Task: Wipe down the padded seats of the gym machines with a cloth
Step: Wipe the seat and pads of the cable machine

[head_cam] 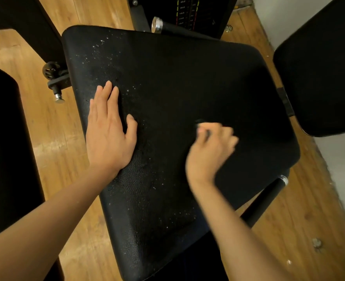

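On the black padded seat, which fills the middle of the head view, both bare hands work at once. Left hand lies flat near the seat's left edge, fingers straight and together, thumb spread, palm pressed to the vinyl; it grips nothing and appears to steady the pad. Right hand sits toward the seat's centre-right, blurred by motion, its fingers curled around something small and dark at the fingertips. This dark object is presumably the cloth, though it blends with the seat and its outline cannot be made out with certainty. White specks, droplets or dust, are scattered over the seat's left half, from the far left corner down past the left hand to the near edge; the seat's right half looks uniformly dark. The relation that governs the next stroke is therefore this: the speckled band lies to the left of the right hand, and the seat's long axis runs from the near edge to the far left corner, tilted in the frame. As a judgement, the cloth hand needs to sweep leftward across the seat, and the flat left hand, which rests on the speckled zone, would have to lift or shift to expose it. Beyond the seat's far edge stands a weight stack; wooden floor shows to its left.
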`<action>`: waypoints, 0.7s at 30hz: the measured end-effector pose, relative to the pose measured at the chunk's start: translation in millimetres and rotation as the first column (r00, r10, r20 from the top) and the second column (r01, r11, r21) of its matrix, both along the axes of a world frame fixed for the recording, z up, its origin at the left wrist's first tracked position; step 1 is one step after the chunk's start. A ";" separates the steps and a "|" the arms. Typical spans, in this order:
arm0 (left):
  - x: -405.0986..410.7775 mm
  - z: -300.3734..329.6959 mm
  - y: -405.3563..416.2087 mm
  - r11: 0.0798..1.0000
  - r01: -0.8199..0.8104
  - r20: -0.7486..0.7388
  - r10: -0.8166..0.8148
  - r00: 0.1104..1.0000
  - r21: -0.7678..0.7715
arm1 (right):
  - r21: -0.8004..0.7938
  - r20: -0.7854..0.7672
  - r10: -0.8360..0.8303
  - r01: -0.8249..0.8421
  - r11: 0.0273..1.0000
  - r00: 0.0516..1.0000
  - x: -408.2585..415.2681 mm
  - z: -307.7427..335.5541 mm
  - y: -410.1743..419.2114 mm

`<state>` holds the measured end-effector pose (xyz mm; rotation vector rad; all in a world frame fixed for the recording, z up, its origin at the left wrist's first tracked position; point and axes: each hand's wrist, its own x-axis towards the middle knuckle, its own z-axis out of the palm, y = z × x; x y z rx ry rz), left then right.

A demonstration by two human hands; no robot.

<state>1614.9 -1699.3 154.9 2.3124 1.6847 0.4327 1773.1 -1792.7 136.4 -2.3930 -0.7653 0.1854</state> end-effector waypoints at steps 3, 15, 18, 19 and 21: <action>-1.2 1.0 0.8 1.000 0.001 0.014 -0.001 1.000 -0.025 | 0.083 -0.018 0.407 -0.404 0.911 0.913 -51.3 18.0 -24.5; -15.5 20.6 -135.4 0.978 0.095 0.094 -0.078 0.992 -0.186 | 0.041 -0.023 0.388 -0.387 0.921 0.921 -49.9 19.1 -68.8; -13.8 15.5 -136.2 0.982 0.082 0.011 -0.081 0.997 -0.173 | 0.027 0.020 0.610 -0.611 0.791 0.792 -3.4 8.5 -72.8; -13.3 15.1 -136.1 0.983 0.080 0.003 -0.080 0.997 -0.167 | 0.003 0.039 0.546 -0.546 0.838 0.837 18.2 1.3 -67.4; -13.0 13.9 -136.6 0.986 0.076 -0.006 -0.078 0.997 -0.151 | 0.021 -0.011 0.223 -0.223 0.975 0.975 47.6 -8.1 -56.6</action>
